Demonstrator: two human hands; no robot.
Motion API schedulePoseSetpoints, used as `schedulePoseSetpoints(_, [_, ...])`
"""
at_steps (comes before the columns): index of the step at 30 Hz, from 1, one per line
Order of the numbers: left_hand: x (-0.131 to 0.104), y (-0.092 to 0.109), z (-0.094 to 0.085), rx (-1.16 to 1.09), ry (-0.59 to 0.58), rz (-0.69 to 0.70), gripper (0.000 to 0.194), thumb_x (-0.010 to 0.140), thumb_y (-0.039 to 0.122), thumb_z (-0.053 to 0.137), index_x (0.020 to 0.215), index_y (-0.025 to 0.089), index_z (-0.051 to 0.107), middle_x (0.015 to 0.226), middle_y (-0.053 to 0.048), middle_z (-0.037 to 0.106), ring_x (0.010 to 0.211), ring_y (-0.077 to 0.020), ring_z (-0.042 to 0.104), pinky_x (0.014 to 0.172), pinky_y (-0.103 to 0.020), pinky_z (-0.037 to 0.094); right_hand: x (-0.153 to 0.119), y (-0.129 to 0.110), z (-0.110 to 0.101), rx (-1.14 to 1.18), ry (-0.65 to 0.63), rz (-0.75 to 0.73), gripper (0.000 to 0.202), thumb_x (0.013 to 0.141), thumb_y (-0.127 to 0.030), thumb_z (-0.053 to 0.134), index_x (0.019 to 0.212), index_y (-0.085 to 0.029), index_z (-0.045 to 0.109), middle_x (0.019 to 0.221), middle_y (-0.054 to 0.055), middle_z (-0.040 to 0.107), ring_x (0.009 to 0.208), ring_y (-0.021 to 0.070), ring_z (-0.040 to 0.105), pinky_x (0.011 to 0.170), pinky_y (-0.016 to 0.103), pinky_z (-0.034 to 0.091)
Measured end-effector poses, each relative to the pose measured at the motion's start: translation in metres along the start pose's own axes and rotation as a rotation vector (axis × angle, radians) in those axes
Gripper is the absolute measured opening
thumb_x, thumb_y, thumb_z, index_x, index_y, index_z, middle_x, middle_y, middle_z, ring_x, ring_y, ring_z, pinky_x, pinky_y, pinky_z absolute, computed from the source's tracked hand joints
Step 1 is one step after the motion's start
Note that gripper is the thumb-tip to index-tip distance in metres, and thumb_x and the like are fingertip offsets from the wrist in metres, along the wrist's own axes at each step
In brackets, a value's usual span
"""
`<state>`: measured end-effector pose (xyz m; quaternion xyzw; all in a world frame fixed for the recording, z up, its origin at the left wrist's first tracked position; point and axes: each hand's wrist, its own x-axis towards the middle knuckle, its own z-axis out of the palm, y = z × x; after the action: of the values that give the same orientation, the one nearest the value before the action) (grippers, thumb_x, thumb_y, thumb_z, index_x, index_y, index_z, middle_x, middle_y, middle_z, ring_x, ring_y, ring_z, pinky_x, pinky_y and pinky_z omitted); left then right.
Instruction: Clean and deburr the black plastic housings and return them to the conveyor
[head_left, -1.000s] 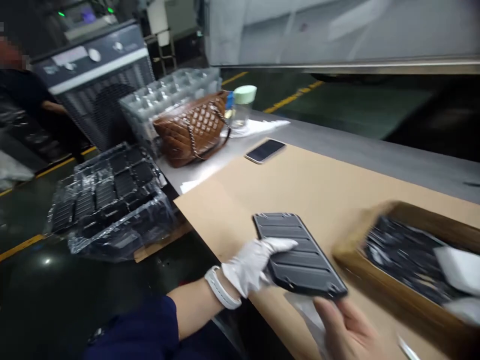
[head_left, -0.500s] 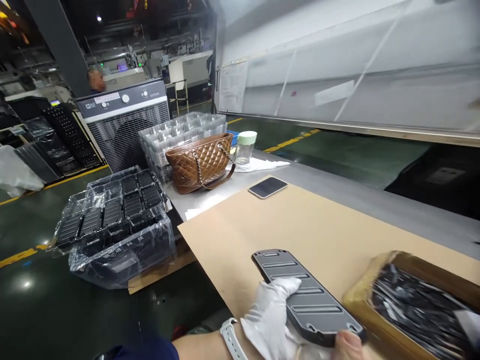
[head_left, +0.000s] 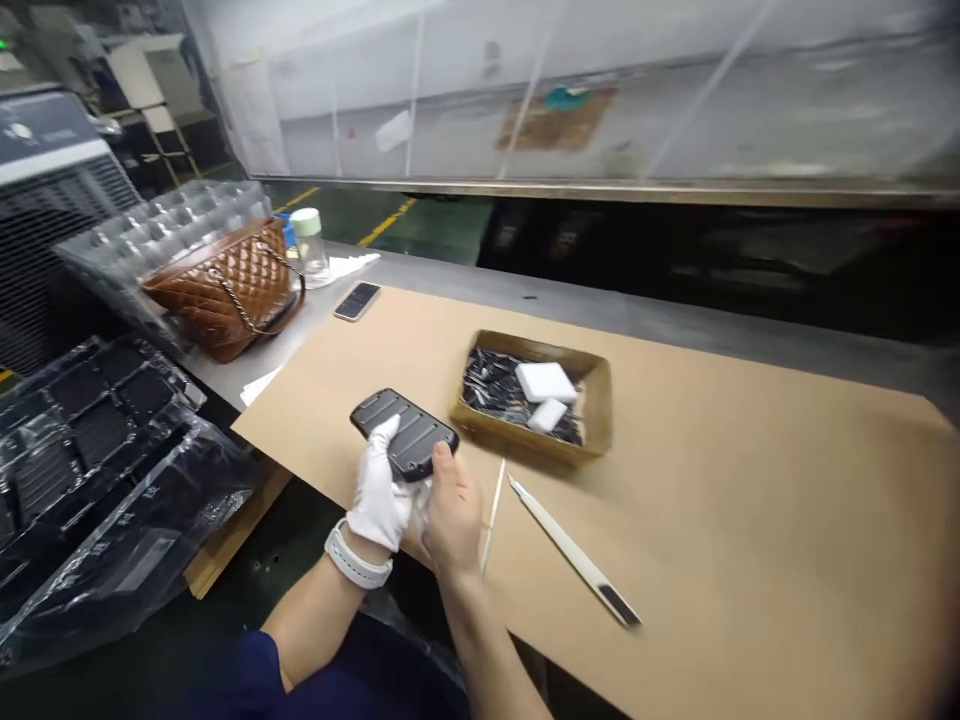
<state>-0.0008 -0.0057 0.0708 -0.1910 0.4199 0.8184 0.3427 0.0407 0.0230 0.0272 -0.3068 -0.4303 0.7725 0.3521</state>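
1. Your gloved left hand (head_left: pixel 381 490) is gripping the black ribbed case (head_left: pixel 414 436) above the counter's (head_left: pixel 622 318) near edge.
2. Your bare right hand (head_left: pixel 454 515) is resting its thumb on the case's corner, fingers curling; I cannot tell whether it is gripping.
3. Beside the case, an open box (head_left: pixel 598 402) is holding black strips (head_left: pixel 489 382) and white blocks (head_left: pixel 546 382).

Nothing can be read: the pale marks on the plastic bag (head_left: pixel 124 565) and the small ones on the machine (head_left: pixel 52 130) at far left, perhaps lettering, are too blurred.
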Motion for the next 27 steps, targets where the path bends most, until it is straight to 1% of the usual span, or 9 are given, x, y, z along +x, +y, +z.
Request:
schedulePoseSetpoints(2, [-0.003,-0.001,0.000,0.064,-0.048,-0.015,0.015,0.078,0.027,0.061,0.085,0.014,0.065,0.080,-0.007,0.071,0.080,-0.0199,0.069,0.080,-0.032,0.055,0.000,-0.001,-0.001,-0.002,0.073,0.023,0.048,0.075,-0.063,0.058,0.076,-0.016,0.066,0.072,0.004,0.069,0.071,0.0179,0.063,0.066,0.029,0.049])
schedulePoseSetpoints(4, [-0.007,-0.001,-0.002,0.120,-0.115,0.003,0.013,0.073,0.015,0.066,0.086,0.015,0.065,0.082,-0.006,0.071,0.079,-0.0180,0.069,0.081,-0.029,0.054,0.000,-0.004,-0.007,0.003,0.126,0.065,0.053,0.074,-0.068,0.054,0.072,-0.017,0.067,0.067,0.004,0.068,0.067,0.0173,0.063,0.064,0.028,0.049])
schedulePoseSetpoints(8, [-0.014,0.000,-0.008,0.235,-0.216,0.128,0.050,0.052,-0.014,0.067,0.090,0.018,0.064,0.087,-0.002,0.072,0.076,-0.0145,0.068,0.076,-0.021,0.053,-0.006,-0.009,-0.020,0.012,0.118,0.104,0.057,0.073,-0.072,0.050,0.077,-0.018,0.069,0.069,0.003,0.069,0.071,0.0172,0.065,0.072,0.028,0.048])
schedulePoseSetpoints(11, [-0.012,-0.002,-0.013,0.259,-0.298,0.173,0.046,0.054,-0.012,0.067,0.089,0.018,0.065,0.084,-0.001,0.072,0.074,-0.0146,0.068,0.072,-0.021,0.053,-0.009,-0.009,-0.025,0.030,0.083,0.103,0.057,0.073,-0.072,0.050,0.080,-0.018,0.069,0.075,0.004,0.070,0.076,0.0181,0.066,0.077,0.029,0.047])
schedulePoseSetpoints(13, [-0.008,-0.004,-0.016,0.279,-0.335,0.205,0.044,0.056,-0.010,0.068,0.091,0.017,0.065,0.087,-0.002,0.072,0.078,-0.0151,0.068,0.075,-0.022,0.053,-0.010,-0.008,-0.025,0.064,0.019,0.081,0.052,0.072,-0.068,0.055,0.082,-0.019,0.069,0.081,0.004,0.071,0.080,0.0189,0.065,0.078,0.030,0.048])
schedulePoseSetpoints(16, [-0.004,-0.005,-0.019,0.330,-0.307,0.266,0.046,0.056,-0.007,0.070,0.095,0.017,0.064,0.093,-0.003,0.071,0.084,-0.0160,0.068,0.083,-0.023,0.052,-0.010,-0.011,-0.022,0.060,-0.082,0.068,0.040,0.067,-0.053,0.072,0.089,-0.020,0.068,0.089,0.003,0.071,0.085,0.0177,0.064,0.082,0.029,0.048])
schedulePoseSetpoints(19, [-0.008,-0.001,-0.014,0.288,-0.237,0.271,0.040,0.059,-0.002,0.071,0.094,0.017,0.064,0.092,-0.001,0.071,0.084,-0.0148,0.068,0.085,-0.022,0.051,-0.011,-0.016,-0.018,0.096,-0.104,0.117,0.040,0.063,-0.041,0.079,0.094,-0.020,0.066,0.096,0.003,0.071,0.091,0.0177,0.064,0.087,0.030,0.047])
schedulePoseSetpoints(23, [-0.020,0.006,0.001,0.086,-0.097,0.116,0.005,0.078,0.020,0.063,0.082,0.017,0.065,0.076,-0.001,0.071,0.071,-0.0137,0.068,0.077,-0.022,0.055,-0.014,-0.015,-0.015,0.168,-0.100,0.166,0.037,0.064,-0.039,0.078,0.092,-0.020,0.062,0.094,0.002,0.070,0.088,0.0177,0.064,0.086,0.033,0.049])
schedulePoseSetpoints(27, [-0.015,0.004,0.005,0.016,-0.032,-0.037,0.012,0.080,0.028,0.061,0.084,0.017,0.064,0.072,-0.003,0.069,0.069,-0.0158,0.069,0.074,-0.026,0.056,-0.013,-0.003,-0.011,0.231,-0.034,0.122,0.030,0.069,-0.042,0.073,0.079,-0.021,0.054,0.080,-0.002,0.068,0.076,0.0153,0.064,0.079,0.032,0.052])
